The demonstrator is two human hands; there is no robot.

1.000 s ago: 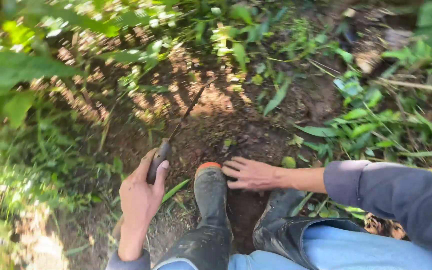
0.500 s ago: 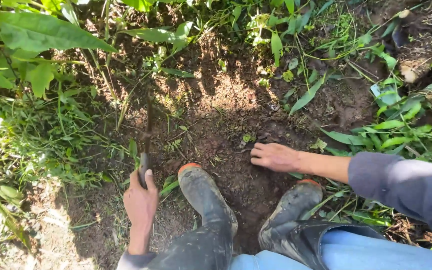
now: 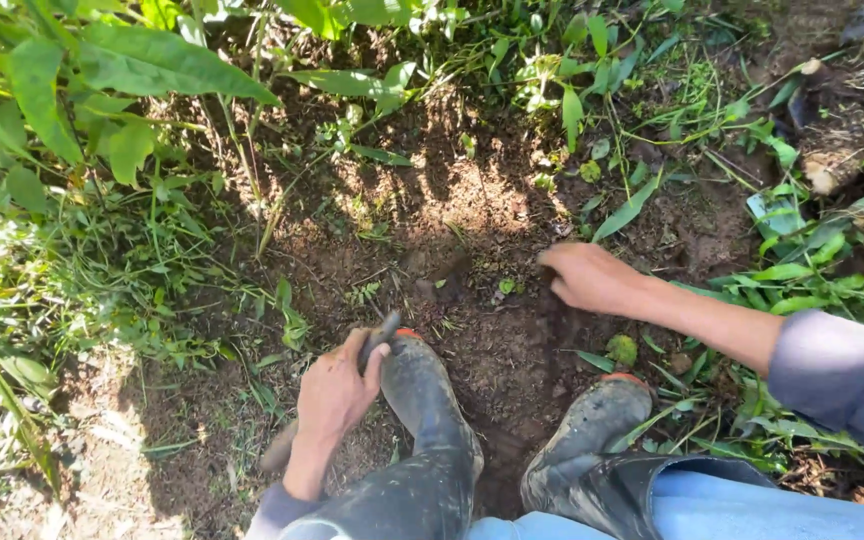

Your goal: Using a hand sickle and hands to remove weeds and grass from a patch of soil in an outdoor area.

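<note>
The dark-handled tool (image 3: 384, 330) sits at lower centre of the frame, my left hand (image 3: 332, 395) wrapped tight around its grip beside my muddy left boot (image 3: 432, 410); it looks stiff, light and likely gritty with dirt, so I'd hold it low on the handle. My right hand (image 3: 592, 278), fingers curled, presses into the loose soil (image 3: 452, 220) at centre right. Since half a second ago that hand has moved up the patch, and the tool has tilted toward the boot.

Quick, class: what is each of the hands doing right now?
Left hand: closed around a dark tool handle.
Right hand: fingers curled down onto the soil, holding nothing visible.
</note>
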